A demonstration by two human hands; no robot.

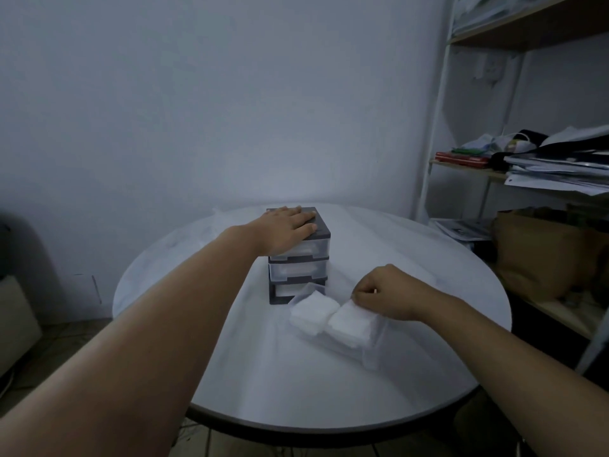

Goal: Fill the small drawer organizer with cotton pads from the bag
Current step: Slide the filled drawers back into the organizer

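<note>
A small grey drawer organizer (298, 272) with three clear drawers stands in the middle of the round white table (263, 374). My left hand (286, 227) lies flat on its top, fingers straight. The bottom drawer (372, 338) is pulled out toward me and holds two stacks of white cotton pads (314, 313). My right hand (385, 293) hovers over the right stack with curled fingers that pinch the top pads. A clear bag is faintly visible behind my right hand.
A shelf unit (527, 173) with papers, cloth and a red box stands to the right of the table. A brown paper bag (540, 255) sits on its lower level. A box (16, 321) is on the floor at the left.
</note>
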